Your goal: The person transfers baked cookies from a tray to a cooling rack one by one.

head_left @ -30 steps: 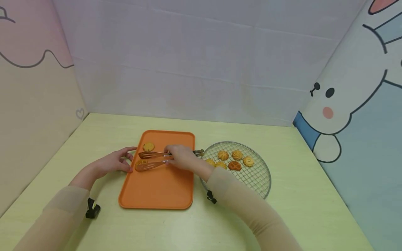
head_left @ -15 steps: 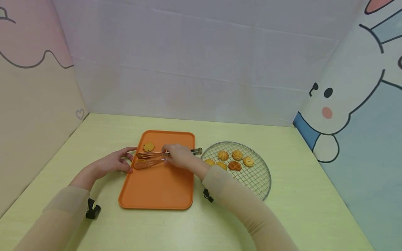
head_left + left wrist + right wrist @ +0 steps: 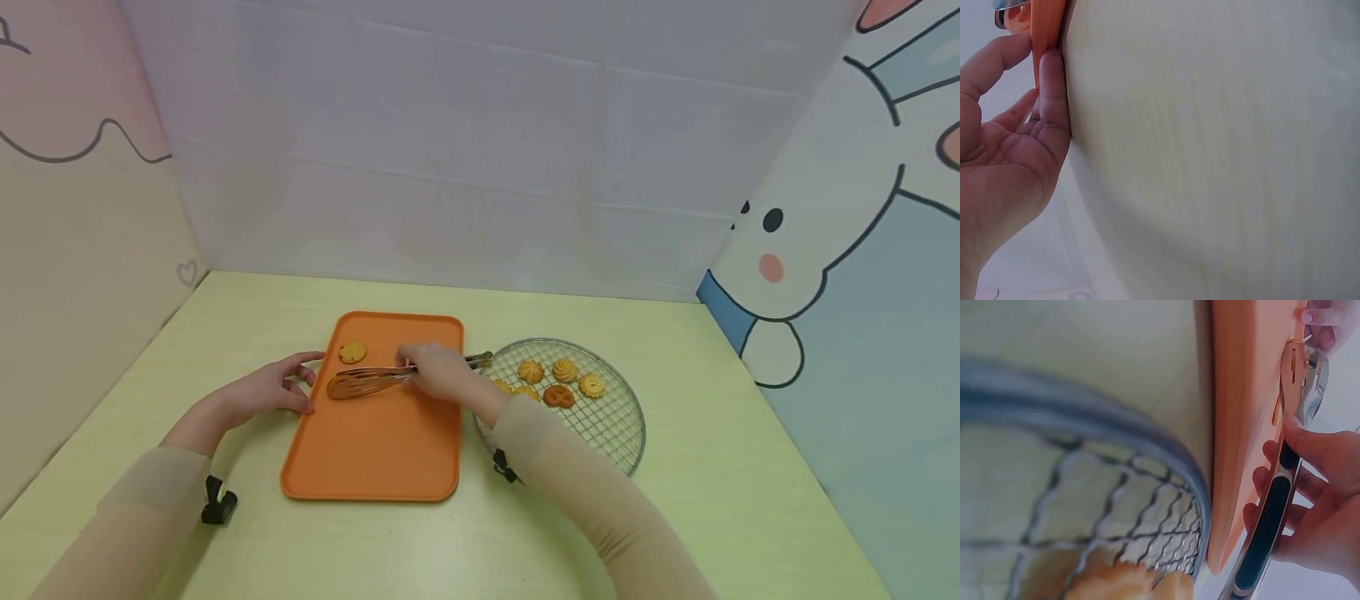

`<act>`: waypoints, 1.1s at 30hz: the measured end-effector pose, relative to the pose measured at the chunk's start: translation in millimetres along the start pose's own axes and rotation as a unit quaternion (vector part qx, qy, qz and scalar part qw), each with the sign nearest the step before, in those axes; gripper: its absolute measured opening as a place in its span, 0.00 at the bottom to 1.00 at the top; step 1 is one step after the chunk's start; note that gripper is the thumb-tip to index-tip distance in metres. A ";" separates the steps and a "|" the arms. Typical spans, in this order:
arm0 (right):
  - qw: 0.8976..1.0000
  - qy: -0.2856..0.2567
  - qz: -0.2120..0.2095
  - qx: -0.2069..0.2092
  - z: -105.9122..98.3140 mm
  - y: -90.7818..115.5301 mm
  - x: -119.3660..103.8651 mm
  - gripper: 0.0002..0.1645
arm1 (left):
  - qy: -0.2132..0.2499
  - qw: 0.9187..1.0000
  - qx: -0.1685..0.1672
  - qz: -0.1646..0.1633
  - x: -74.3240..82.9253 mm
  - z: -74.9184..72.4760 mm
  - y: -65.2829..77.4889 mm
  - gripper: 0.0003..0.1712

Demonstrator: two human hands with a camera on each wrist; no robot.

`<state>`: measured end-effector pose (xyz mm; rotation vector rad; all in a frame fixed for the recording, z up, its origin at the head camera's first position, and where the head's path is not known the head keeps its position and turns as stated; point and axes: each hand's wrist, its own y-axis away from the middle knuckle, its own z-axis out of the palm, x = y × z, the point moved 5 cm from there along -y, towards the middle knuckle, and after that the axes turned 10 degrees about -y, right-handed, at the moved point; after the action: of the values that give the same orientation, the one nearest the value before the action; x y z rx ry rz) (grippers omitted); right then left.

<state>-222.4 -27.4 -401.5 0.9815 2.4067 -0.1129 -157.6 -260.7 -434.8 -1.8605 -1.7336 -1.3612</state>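
Note:
My right hand (image 3: pixel 442 372) grips a pair of metal tongs (image 3: pixel 1266 525) by its dark-inlaid handles, thumb on one side and fingers on the other. The tongs' arms lie close together over the orange tray (image 3: pixel 375 454). Their tips, near the tray's left edge, overlap an orange-brown cookie (image 3: pixel 1019 20), mostly hidden from above. A round yellow cookie (image 3: pixel 352 352) with dark specks lies on the tray just beyond the tongs. My left hand (image 3: pixel 276 387) rests its fingertips against the tray's left rim; in the left wrist view, one finger lies low along the rim's side.
Right of the tray is a round wire rack (image 3: pixel 600 429) bearing several cookies, among them a swirled cookie (image 3: pixel 565 370) and a brown pretzel-shaped cookie (image 3: pixel 558 396). My right forearm passes over the rack's near left side. Printed cloth walls surround the pale table (image 3: pixel 540 550).
The tongs' arms, spread apart earlier, have come together near the tray's left edge. After a small shift left, my right hand has moved slightly back right. My left hand keeps its place.

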 end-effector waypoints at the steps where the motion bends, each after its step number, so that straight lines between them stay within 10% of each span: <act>1: 1.000 0.001 0.000 0.001 -0.6 0.6 0.7 0.11 | -0.001 1.000 0.000 0.001 -0.1 -0.1 0.1 0.52; 33: 0.999 -0.019 -0.022 0.026 -26.2 17.5 22.3 0.06 | 0.008 1.000 -0.002 0.001 0.5 0.2 0.2 0.52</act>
<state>-235.6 6.4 -388.4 0.9409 2.4019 -0.2086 -157.4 -260.3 -434.4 -1.8482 -1.7228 -1.3765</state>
